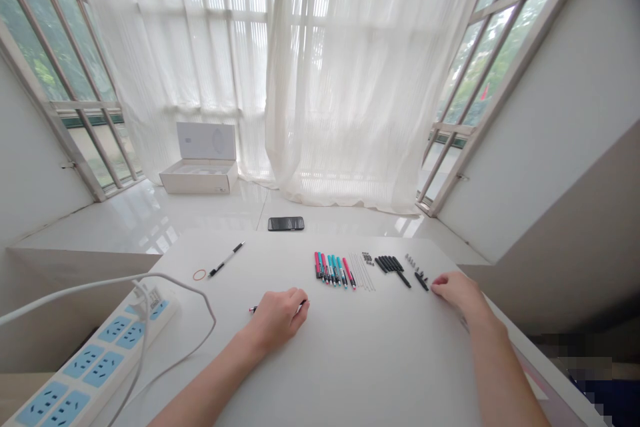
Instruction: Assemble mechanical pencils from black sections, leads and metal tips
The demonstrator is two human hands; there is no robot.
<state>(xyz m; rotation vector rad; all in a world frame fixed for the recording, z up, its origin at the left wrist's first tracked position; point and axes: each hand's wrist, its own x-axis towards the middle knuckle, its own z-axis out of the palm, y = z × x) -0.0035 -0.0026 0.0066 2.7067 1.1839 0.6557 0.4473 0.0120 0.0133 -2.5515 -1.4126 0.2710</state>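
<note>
My left hand [281, 312] is closed around a pen [253, 309] low over the white table [350, 360]; a pinkish end and a dark end stick out on either side. My right hand [457, 290] has its fingertips pinched together beside a few small dark pieces [423, 280]; whatever is between them is too small to make out. Left of it lie black pen grips [389, 264], small silver tips [410, 260], dark small parts [367, 258], thin white refills [361, 271], and a row of pink and teal pen barrels [333, 269].
An assembled black-and-white pen [227, 259] and a red rubber band [199, 275] lie at the table's left. A phone [286, 223] and an open white box [199, 180] sit beyond. A power strip [97, 357] with a looping white cable [207, 307] lines the left edge.
</note>
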